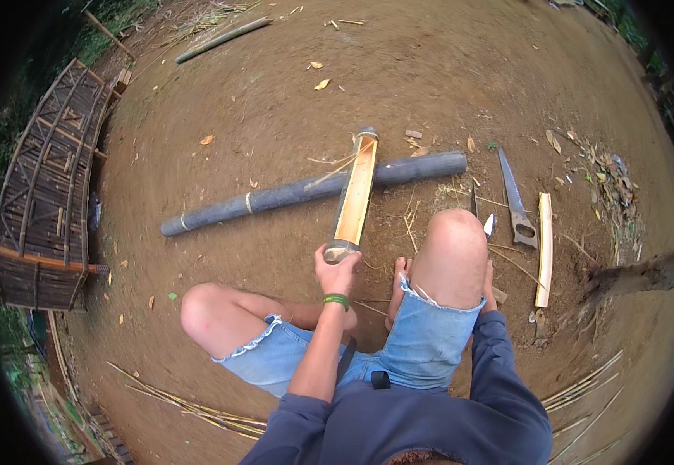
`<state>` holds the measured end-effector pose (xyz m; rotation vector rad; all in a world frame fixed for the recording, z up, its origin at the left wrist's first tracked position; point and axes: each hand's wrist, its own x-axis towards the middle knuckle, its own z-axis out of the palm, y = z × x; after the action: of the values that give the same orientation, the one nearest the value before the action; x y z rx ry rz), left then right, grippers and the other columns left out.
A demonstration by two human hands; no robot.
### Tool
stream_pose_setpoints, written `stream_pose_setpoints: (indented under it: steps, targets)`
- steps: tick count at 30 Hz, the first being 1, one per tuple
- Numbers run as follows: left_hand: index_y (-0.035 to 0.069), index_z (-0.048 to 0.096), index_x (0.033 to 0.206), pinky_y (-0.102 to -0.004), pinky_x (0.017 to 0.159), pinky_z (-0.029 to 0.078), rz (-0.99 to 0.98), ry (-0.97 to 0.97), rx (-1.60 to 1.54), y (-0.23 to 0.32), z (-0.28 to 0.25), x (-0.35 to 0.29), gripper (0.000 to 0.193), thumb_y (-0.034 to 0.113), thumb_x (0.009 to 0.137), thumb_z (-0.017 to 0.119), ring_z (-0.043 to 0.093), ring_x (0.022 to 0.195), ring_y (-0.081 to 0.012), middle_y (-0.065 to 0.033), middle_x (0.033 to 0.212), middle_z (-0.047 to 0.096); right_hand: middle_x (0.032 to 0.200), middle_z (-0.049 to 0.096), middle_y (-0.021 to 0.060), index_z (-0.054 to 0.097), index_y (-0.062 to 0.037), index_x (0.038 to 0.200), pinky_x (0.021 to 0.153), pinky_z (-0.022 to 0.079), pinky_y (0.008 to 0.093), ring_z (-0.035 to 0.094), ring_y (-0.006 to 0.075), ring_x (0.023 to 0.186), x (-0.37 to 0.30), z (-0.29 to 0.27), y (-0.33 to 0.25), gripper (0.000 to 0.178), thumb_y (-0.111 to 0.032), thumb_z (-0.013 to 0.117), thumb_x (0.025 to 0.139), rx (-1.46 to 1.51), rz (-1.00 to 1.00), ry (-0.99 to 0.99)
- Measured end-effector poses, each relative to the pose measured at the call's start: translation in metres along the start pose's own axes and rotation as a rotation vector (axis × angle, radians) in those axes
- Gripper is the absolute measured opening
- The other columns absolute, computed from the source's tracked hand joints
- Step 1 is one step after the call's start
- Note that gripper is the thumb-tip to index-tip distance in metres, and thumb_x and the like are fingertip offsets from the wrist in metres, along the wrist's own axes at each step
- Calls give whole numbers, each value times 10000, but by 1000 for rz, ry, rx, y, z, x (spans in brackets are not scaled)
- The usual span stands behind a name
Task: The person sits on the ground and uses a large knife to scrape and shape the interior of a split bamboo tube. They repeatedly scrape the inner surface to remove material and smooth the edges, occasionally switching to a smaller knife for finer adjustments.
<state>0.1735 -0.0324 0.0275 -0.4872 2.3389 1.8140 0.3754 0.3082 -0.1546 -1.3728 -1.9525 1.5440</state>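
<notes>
My left hand (337, 271) is closed around the near end of a bamboo section (359, 186). A long opening is cut along its upper side, showing the pale inside, and its far part rests across a long dark bamboo pole (290, 195) on the ground. Thin split strips (335, 172) stick out beside the opening. My right hand (490, 285) is down beside my right knee, mostly hidden by the leg, so its grip does not show. Just beyond that knee are a dark narrow blade (474, 200) and a small bright blade (490, 225).
A handsaw (517, 205) and a pale split bamboo strip (544, 248) lie on the dirt to the right. Thin sticks (197, 407) are scattered at the lower left. A slatted bamboo structure (50, 186) stands at the left, and a greenish pole (223, 40) lies farther off.
</notes>
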Motion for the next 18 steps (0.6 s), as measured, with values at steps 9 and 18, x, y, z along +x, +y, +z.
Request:
stream_pose_setpoints:
  steps: [9, 18]
  targets:
    - [8, 564, 1239, -377, 884, 529, 96, 176, -136, 24, -34, -5, 723, 251, 655, 914, 659, 987, -266, -167, 1116, 666, 832, 732, 133, 705, 41, 987, 653, 525, 370, 676, 226, 711, -13, -52, -139, 322, -255, 754, 871, -197, -223, -38]
    - [19, 432, 1214, -341, 741, 551, -90, -81, -168, -27, -65, -33, 764, 204, 676, 942, 624, 965, -213, -165, 1110, 593, 661, 572, -21, 648, -54, 889, 522, 379, 261, 521, 74, 582, -65, -136, -355, 141, -182, 696, 925, -278, -393, 24]
